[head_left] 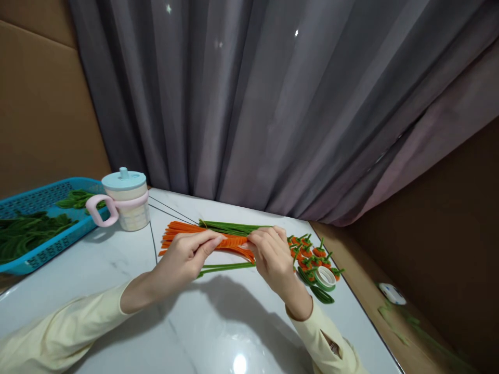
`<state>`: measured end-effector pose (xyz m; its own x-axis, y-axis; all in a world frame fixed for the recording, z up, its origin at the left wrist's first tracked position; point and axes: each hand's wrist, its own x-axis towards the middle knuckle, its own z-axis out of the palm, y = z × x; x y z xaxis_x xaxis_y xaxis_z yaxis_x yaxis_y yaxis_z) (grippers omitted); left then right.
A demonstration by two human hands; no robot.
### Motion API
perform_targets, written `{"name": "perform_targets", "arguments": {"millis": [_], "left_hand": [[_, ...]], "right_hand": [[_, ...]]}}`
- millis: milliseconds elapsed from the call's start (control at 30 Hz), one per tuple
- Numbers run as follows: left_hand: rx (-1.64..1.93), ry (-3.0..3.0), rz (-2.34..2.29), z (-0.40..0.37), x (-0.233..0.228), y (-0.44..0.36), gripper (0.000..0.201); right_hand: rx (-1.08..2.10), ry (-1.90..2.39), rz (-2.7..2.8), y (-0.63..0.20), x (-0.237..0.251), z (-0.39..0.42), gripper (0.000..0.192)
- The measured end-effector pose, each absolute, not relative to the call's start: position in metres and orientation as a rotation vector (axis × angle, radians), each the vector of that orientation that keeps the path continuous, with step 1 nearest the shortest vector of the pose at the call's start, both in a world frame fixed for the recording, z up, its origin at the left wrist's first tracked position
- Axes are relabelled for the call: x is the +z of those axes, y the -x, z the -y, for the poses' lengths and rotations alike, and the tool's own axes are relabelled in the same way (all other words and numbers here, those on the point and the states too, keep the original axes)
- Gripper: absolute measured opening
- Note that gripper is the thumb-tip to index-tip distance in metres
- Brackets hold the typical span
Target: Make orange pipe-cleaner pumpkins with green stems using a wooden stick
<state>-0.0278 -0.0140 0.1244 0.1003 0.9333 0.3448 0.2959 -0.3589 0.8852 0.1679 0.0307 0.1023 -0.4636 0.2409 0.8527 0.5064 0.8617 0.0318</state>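
Observation:
Between both hands stretches a ridged orange strip of chenille stems (pixel 234 241), pinched at its two ends. My left hand (pixel 183 257) grips the left end between thumb and fingers. Its other end is in my right hand (pixel 273 257), whose fingers are curled over and partly hide it. Beneath and behind lies a bundle of loose orange chenille stems (pixel 171 232). Green chenille stems (pixel 232 226) lie along the back of it, and a few more green stems (pixel 228 267) lie in front. Right of my right hand are several small orange chenille pieces with green tops (pixel 306 252).
A roll of tape (pixel 326 278) and dark green leaf-shaped loops (pixel 322 295) rest at the right of the white table (pixel 218 332). A lidded cup with a pink handle (pixel 133 214) stands left, beside a blue basket (pixel 50 252) of green pieces. A grey curtain (pixel 249 104) hangs behind.

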Motion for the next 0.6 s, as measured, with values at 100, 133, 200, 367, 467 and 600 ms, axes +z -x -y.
{"name": "perform_targets", "arguments": {"millis": [100, 133, 200, 367, 467, 600], "left_hand": [[1.279, -1.762, -1.200, 0.0129, 0.1217, 0.0287, 0.015], [1.281, -1.778, -1.196, 0.0125, 0.1204, 0.0291, 0.016], [1.274, -1.830, -1.195, 0.0122, 0.1186, 0.0297, 0.018], [1.215, -1.964, -1.207, 0.0138, 0.1198, 0.0292, 0.023], [1.203, -1.983, -1.214, 0.0141, 0.1207, 0.0285, 0.022], [1.175, -2.052, -1.203, 0.0129, 0.1197, 0.0294, 0.024]], "right_hand": [[-0.443, 0.531, 2.185, -0.1707, 0.1051, -0.0310, 0.018], [-0.474, 0.526, 2.217, -0.1714, 0.1059, -0.0312, 0.020], [-0.528, 0.517, 2.271, -0.1724, 0.1066, -0.0318, 0.022], [-0.564, 0.501, 2.325, -0.1731, 0.1057, -0.0347, 0.024], [-0.547, 0.511, 2.331, -0.1729, 0.1065, -0.0349, 0.026], [-0.504, 0.494, 2.413, -0.1723, 0.1089, -0.0318, 0.025]]}}
